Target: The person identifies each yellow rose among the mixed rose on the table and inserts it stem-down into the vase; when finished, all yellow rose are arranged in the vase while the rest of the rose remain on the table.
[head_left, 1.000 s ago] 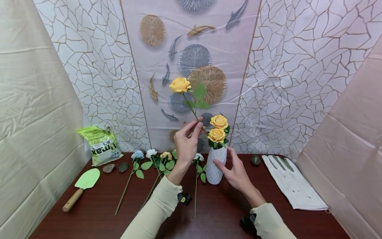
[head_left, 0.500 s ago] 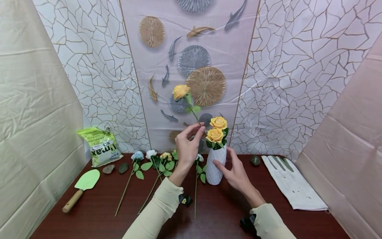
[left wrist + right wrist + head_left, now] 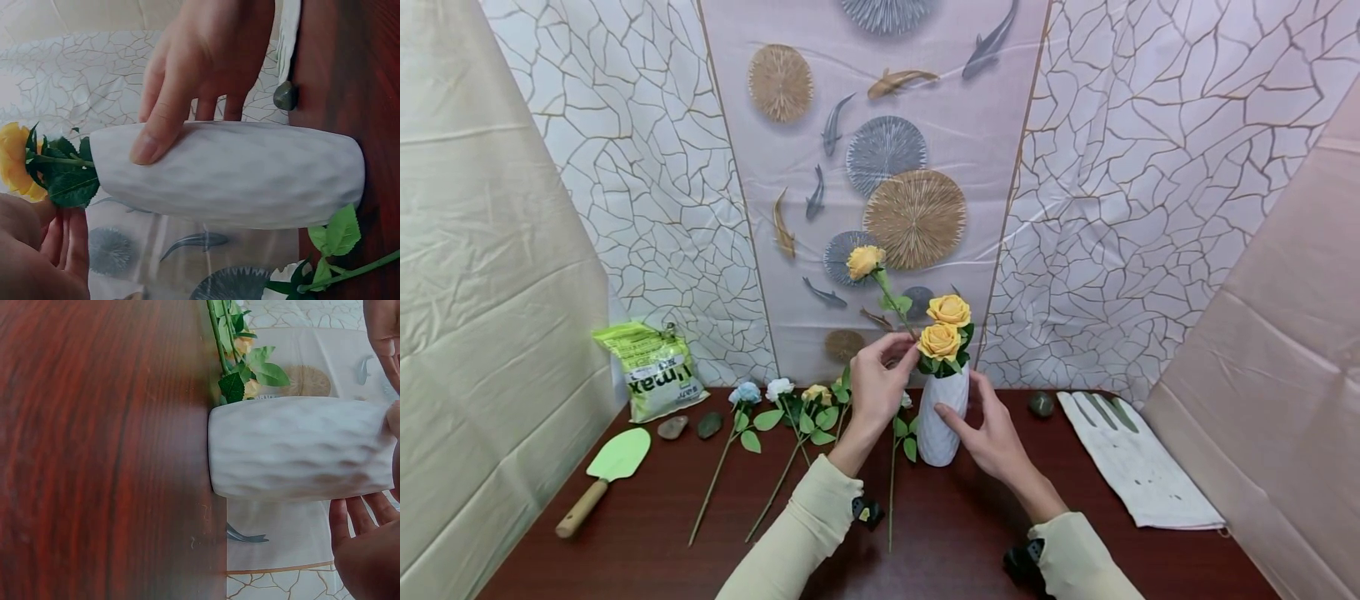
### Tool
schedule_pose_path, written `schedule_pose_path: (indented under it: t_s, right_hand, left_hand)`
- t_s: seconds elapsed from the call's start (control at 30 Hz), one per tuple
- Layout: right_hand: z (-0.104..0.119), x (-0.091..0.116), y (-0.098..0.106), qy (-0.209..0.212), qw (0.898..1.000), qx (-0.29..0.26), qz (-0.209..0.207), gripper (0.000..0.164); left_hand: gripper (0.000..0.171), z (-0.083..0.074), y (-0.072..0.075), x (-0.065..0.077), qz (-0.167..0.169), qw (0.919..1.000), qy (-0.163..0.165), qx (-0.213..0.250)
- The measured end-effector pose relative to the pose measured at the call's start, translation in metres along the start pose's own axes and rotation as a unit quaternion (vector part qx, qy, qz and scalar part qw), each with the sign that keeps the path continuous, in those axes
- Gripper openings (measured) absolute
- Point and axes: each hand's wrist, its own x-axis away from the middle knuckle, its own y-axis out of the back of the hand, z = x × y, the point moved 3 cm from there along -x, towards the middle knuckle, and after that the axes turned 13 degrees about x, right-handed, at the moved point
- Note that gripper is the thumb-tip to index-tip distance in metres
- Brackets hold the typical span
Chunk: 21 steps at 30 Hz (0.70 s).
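My left hand [image 3: 880,383] pinches the stem of a yellow rose [image 3: 866,262], its bloom leaning up and left. The fingertips are beside the mouth of a white textured vase [image 3: 938,421]; the stem's lower end is hidden. Two yellow roses [image 3: 948,311] stand in the vase, one bloom above the other. My right hand [image 3: 996,429] holds the vase from the right, and in the left wrist view its thumb [image 3: 150,140] lies across the upper wall. The vase is upright on the table, as the right wrist view shows its base [image 3: 215,450] on the wood.
Left of the vase lie several stemmed roses: blue [image 3: 746,392], white [image 3: 779,387] and yellow [image 3: 817,393]. Further left are a green trowel [image 3: 619,454], stones [image 3: 673,426] and a green bag [image 3: 655,371]. At right lie a dark stone [image 3: 1042,404] and a white glove [image 3: 1138,462].
My left hand has come down and slightly right with the yellow rose, bringing its bloom lower and nearer the vase. The right hand keeps its hold on the vase.
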Motion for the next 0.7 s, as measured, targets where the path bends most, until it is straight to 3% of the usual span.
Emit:
schedule_pose_path:
  t_s: [0.1, 0.37, 0.7]
  right_hand:
    - [0.011, 0.001, 0.005, 0.002, 1.000, 0.003, 0.004, 0.063]
    - [0.011, 0.001, 0.007, 0.001, 1.000, 0.003, 0.007, 0.062]
    - [0.012, 0.002, 0.007, 0.002, 1.000, 0.003, 0.009, 0.063]
  left_hand:
    - [0.013, 0.003, -0.002, 0.003, 0.016, 0.9994, 0.009, -0.031]
    - [0.010, 0.009, -0.009, 0.009, 0.058, 0.9961, 0.018, -0.064]
    - [0.016, 0.007, -0.001, 0.010, 0.058, 0.9969, 0.018, -0.050]
